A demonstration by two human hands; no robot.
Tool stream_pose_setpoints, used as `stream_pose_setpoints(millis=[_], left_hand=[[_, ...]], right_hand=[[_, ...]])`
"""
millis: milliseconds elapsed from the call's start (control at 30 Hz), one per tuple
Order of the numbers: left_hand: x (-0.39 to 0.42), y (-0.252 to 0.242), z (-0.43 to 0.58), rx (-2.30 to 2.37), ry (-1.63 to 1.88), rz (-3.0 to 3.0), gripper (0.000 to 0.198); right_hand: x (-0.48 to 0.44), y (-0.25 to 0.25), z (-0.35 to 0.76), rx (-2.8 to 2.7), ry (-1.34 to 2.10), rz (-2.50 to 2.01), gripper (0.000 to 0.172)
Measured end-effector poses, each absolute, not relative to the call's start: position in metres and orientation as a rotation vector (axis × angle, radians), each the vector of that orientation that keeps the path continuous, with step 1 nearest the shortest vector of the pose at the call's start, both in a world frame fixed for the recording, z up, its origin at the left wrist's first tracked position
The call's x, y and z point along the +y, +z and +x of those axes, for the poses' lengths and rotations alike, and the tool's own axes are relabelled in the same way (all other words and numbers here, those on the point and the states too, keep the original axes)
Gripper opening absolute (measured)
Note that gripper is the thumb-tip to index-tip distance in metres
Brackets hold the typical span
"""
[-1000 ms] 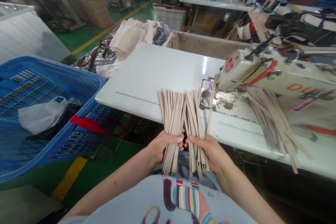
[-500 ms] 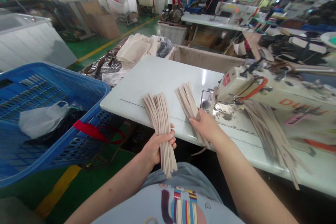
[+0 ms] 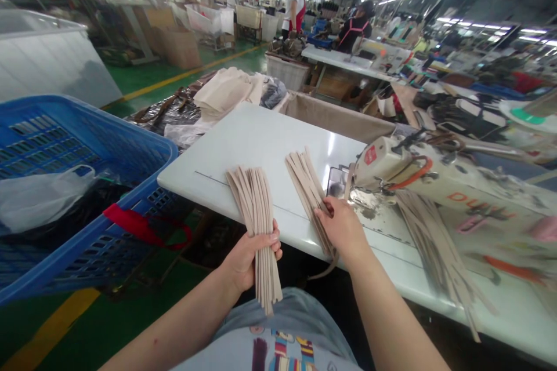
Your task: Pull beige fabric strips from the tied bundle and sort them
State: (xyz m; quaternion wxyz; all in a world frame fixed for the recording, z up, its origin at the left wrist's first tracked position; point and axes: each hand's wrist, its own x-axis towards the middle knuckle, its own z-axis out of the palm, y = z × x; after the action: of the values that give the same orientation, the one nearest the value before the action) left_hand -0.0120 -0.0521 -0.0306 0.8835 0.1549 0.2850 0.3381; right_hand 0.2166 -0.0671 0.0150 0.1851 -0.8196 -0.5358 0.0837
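Observation:
My left hand is wrapped round a thick bundle of beige fabric strips, thumb across the front, its lower end over my lap. A second, thinner bundle of beige strips lies slantwise on the white sewing table. Curled fingers of my right hand grip this bundle at its right edge; one strip end loops below the table edge. Just right of that hand stands the sewing machine. More beige strips lie beneath its arm and hang over the front edge.
A blue plastic basket holding a white plastic bag stands at the left. Behind the table are piled beige cloth and a beige-lined bin. Other people work at tables farther back.
The view has tilted up slightly and shifted. My right fingers have moved up and curled more at the edge of the thinner bundle. My left hand keeps its grip.

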Motion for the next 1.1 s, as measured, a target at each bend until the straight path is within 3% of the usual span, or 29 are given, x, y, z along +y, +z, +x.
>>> stream_pose_setpoints(millis=[133, 367, 633, 933, 1100], left_hand=[[-0.052, -0.026, -0.009, 0.592, 0.680, 0.333, 0.037], [-0.052, -0.026, -0.003, 0.635, 0.686, 0.324, 0.037], [-0.055, -0.025, -0.001, 0.651, 0.671, 0.306, 0.036], [-0.051, -0.019, 0.007, 0.715, 0.669, 0.308, 0.035], [-0.051, -0.015, 0.015, 0.780, 0.678, 0.361, 0.035]], right_hand=[[-0.069, 0.022, 0.214, -1.515, 0.262, -2.331, 0.011], [-0.071, 0.022, 0.218, -1.405, 0.287, -2.377, 0.021], [-0.070, 0.020, 0.231, -1.219, 0.566, -2.180, 0.022], [-0.096, 0.023, 0.189, -0.909, 0.804, -1.788, 0.049], [-0.112, 0.015, 0.161, -0.888, 0.916, -1.668, 0.045]])
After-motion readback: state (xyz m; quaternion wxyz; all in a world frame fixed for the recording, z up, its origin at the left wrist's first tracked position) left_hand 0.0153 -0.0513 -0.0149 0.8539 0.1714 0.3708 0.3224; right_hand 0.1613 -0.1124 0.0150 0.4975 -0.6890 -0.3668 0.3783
